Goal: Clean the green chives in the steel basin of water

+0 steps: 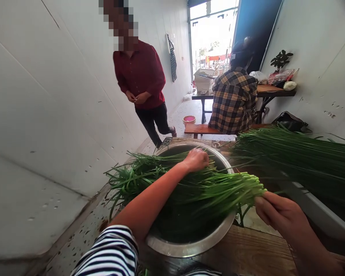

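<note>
Garlic chives (218,188) lie in a long bundle across a round steel basin (189,249). The pale cut ends point right, and the dark leaf tips spill over the basin's left rim in a loose tangle. The inside of the basin is dark under the greens, so what it holds cannot be made out.

The left hand (196,159) sits on the middle of the bundle, knuckles up and closed in a fist over the stalks, with its fingers buried among them and out of sight. A striped sleeve (112,253) covers the upper arm and is cut off at the bottom edge.

The right hand (276,211) is at the cut ends, its fingers (261,203) half curled and touching the stalk tips. Whether they pinch any stalks cannot be told. Its forearm runs out of the lower right corner.

The basin stands on a worn wooden counter (247,253). A second heap of chives (299,161) lies just to the right, flat and straight-stalked, its far end out of view.

Further back, a person in a dark red shirt (140,73) stands by the white panelled wall. Another in a plaid shirt (232,99) sits facing away on a wooden bench (199,129), with a small pink bucket (189,120) on the speckled floor nearby.
</note>
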